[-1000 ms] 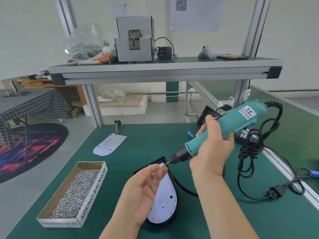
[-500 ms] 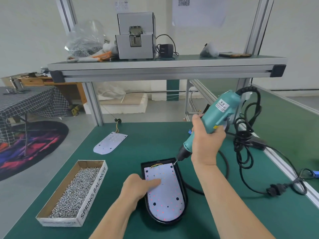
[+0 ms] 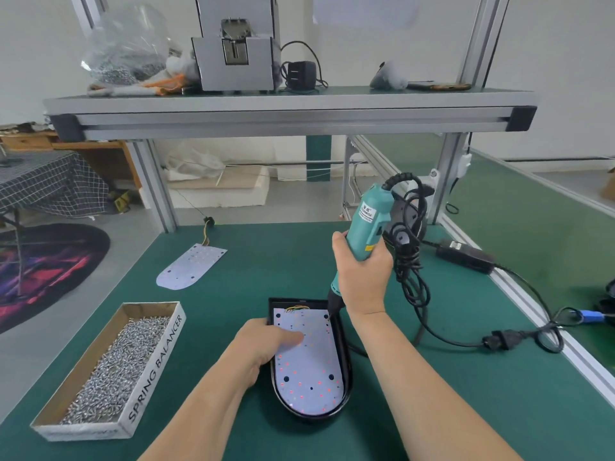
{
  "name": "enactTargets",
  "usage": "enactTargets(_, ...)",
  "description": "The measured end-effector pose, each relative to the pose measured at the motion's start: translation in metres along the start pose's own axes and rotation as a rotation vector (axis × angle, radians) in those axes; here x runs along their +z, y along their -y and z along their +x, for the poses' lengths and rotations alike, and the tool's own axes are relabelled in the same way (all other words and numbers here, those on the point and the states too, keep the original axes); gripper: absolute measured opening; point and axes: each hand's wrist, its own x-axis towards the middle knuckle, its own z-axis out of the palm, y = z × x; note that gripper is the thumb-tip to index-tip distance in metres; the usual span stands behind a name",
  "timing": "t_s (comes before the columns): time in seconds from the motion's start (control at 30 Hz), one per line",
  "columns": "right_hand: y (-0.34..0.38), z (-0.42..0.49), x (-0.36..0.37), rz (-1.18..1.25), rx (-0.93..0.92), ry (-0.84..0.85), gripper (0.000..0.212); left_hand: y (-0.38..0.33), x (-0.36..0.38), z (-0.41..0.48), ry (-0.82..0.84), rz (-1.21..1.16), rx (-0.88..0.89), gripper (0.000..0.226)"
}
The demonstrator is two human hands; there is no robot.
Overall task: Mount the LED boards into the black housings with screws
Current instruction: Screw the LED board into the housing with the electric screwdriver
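A black housing (image 3: pixel 346 387) lies on the green mat in front of me with a white LED board (image 3: pixel 309 371) seated inside it. My left hand (image 3: pixel 263 344) rests on the housing's left rim, its index finger pressing down on the board. My right hand (image 3: pixel 361 277) grips a teal electric screwdriver (image 3: pixel 367 224), held nearly upright. Its tip sits on the board's far right corner. A second bare LED board (image 3: pixel 191 266) with short wires lies further back on the left.
A cardboard box of several loose screws (image 3: pixel 113 374) stands at the left. The screwdriver's black cable (image 3: pixel 412 277) coils to the right, running to a power adapter (image 3: pixel 466 259) and plug (image 3: pixel 502 339). An aluminium shelf (image 3: pixel 286 109) above carries a screw feeder (image 3: pixel 236 58).
The screwdriver has swung from slanted to nearly upright and come down onto the board's far right corner. My left hand released the screw and now presses on the board.
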Motion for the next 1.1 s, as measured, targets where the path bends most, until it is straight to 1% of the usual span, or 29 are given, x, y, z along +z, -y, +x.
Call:
enactTargets(0.17,-0.0041,0.0008,-0.0006,0.006,0.007,-0.007,0.035,0.0012,-0.0006,0.0022,0.008,-0.002,0.0,0.016)
enactTargets(0.43,-0.0057,0.0018,-0.0004,-0.014,-0.007,0.004,0.034,0.0001,-0.0002,0.0019,-0.008,0.002,-0.014,0.023)
enactTargets(0.6,-0.0053,-0.0001,-0.0001,0.011,-0.001,-0.017,0.035,0.0,0.0006,0.0015,-0.013,0.007,-0.015,0.025)
enactTargets(0.77,-0.0055,0.0011,-0.0013,0.005,0.016,-0.044,0.035,0.0004,-0.0001,0.0017,-0.01,0.009,-0.017,0.023)
enactTargets(1.1,-0.009,0.0021,-0.0019,-0.009,0.026,-0.037,0.036,0.0003,0.0007,0.0026,-0.017,0.03,-0.021,0.026)
